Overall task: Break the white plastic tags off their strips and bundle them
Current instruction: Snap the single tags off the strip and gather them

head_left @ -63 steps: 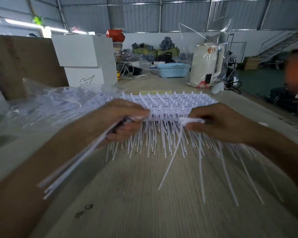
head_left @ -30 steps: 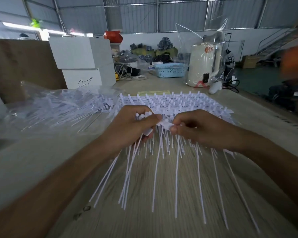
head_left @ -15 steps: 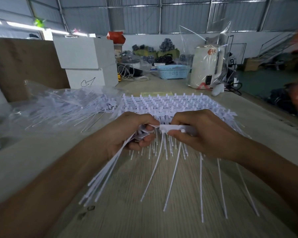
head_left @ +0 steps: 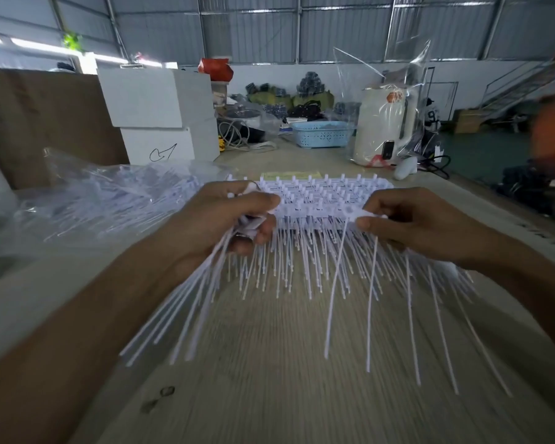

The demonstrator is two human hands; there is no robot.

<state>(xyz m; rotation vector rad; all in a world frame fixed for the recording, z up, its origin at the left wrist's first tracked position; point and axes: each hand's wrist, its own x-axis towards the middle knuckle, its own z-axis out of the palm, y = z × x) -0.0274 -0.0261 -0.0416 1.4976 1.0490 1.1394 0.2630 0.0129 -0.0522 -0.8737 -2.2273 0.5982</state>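
White tags (head_left: pixel 186 312) bundled in left hand (head_left: pixel 225 219); right hand (head_left: pixel 407 222) pinches strip (head_left: pixel 321 200) edge above bare table (head_left: pixel 269 379).

Corrugated metal walls (head_left: pixel 253 30), long wooden table (head_left: pixel 269 363), stacked white boxes (head_left: pixel 157 113), blue basket (head_left: pixel 321 134)

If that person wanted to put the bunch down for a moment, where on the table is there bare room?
Bare wood lies on the table nearest the camera, between the forearms, below the tag tips. Crowded: stacked strips ahead, plastic bag left. The left hand grips the bundle.
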